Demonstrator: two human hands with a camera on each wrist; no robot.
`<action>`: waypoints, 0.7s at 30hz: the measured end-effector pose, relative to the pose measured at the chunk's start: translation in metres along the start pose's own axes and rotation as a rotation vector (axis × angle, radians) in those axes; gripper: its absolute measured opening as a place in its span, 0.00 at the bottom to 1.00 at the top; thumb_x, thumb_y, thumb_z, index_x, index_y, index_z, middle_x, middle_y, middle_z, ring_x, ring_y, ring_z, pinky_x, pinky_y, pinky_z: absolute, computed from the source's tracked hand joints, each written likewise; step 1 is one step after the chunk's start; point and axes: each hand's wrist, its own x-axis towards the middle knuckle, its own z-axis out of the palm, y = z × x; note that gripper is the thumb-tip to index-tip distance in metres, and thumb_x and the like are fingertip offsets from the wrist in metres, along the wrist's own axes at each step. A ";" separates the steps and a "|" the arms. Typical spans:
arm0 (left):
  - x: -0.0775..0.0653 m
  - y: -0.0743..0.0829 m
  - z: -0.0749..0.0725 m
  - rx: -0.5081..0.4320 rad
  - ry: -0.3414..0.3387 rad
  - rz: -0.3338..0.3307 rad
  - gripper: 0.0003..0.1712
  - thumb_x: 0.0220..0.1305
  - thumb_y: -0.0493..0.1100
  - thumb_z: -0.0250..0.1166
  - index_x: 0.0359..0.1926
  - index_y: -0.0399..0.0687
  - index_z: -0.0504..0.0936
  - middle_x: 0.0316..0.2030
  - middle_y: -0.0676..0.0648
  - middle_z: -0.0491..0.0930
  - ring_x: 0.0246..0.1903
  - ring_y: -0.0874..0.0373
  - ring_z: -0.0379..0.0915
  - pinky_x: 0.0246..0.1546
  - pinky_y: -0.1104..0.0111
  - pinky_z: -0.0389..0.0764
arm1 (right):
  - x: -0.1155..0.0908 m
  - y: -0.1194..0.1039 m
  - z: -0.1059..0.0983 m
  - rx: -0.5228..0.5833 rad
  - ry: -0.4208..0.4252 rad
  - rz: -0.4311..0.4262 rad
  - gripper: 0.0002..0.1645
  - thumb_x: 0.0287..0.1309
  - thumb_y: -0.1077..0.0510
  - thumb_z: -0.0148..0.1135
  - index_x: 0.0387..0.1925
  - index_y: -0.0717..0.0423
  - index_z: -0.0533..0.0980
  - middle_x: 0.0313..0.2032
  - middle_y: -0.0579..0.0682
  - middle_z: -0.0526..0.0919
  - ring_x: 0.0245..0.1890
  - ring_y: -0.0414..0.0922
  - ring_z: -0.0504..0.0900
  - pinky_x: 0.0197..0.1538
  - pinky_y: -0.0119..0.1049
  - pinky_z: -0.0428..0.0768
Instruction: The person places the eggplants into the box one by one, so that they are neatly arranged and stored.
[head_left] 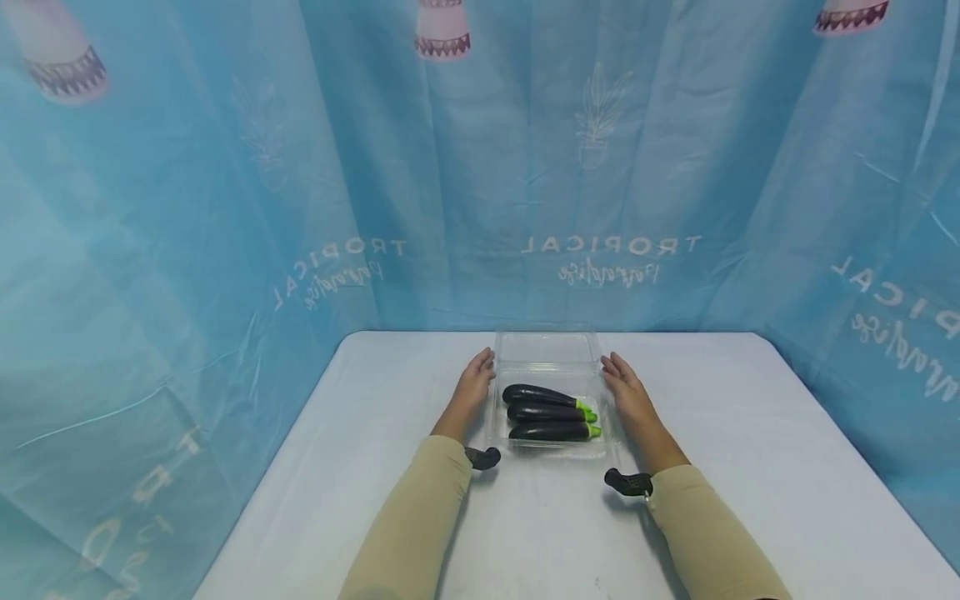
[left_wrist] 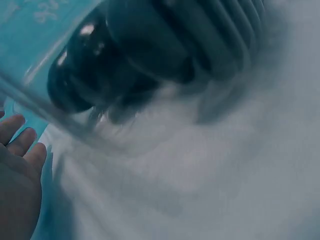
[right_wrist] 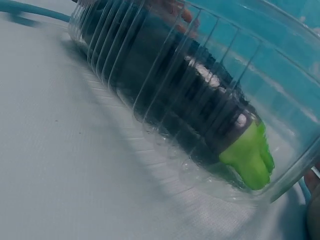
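Note:
A clear plastic box (head_left: 551,365) stands on the white table with its lid (head_left: 547,347) folded back toward the curtain. Inside lie three dark eggplants (head_left: 555,431) side by side, their green stem ends facing right. My left hand (head_left: 472,387) is at the box's left side, fingers extended forward along the wall. On the opposite side, my right hand (head_left: 628,396) has its fingers stretched toward the lid's hinge corner. In the right wrist view, a green stem end (right_wrist: 250,156) shows through the ribbed wall. The left wrist view shows straight, slightly spread fingers (left_wrist: 36,157) near the box edge.
The white table (head_left: 525,533) extends around the box, its back edge close behind the lid. A blue printed curtain (head_left: 480,167) hangs behind the table and along both sides. Dark wrist-worn cameras (head_left: 483,458) stick out inward from both sleeves.

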 end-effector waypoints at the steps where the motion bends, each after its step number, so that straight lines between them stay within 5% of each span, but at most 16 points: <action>1: 0.000 0.000 0.000 -0.014 0.004 0.007 0.36 0.73 0.33 0.49 0.81 0.37 0.58 0.78 0.40 0.62 0.77 0.45 0.57 0.76 0.55 0.62 | 0.000 -0.001 0.000 -0.008 -0.002 -0.001 0.38 0.83 0.57 0.44 0.85 0.58 0.44 0.81 0.57 0.56 0.81 0.52 0.51 0.81 0.49 0.45; 10: -0.002 0.000 0.005 -0.152 0.048 0.066 0.36 0.71 0.25 0.50 0.79 0.37 0.62 0.76 0.40 0.66 0.76 0.46 0.59 0.75 0.56 0.64 | 0.000 -0.003 0.001 0.034 -0.008 -0.048 0.36 0.83 0.63 0.42 0.84 0.63 0.44 0.81 0.58 0.55 0.81 0.54 0.51 0.81 0.48 0.47; 21: -0.004 -0.001 0.007 -0.080 0.129 0.061 0.37 0.69 0.28 0.52 0.79 0.47 0.66 0.73 0.49 0.72 0.73 0.50 0.65 0.72 0.56 0.70 | -0.005 -0.004 0.005 -0.068 0.060 -0.086 0.36 0.82 0.62 0.45 0.84 0.58 0.49 0.79 0.53 0.61 0.79 0.55 0.57 0.80 0.54 0.53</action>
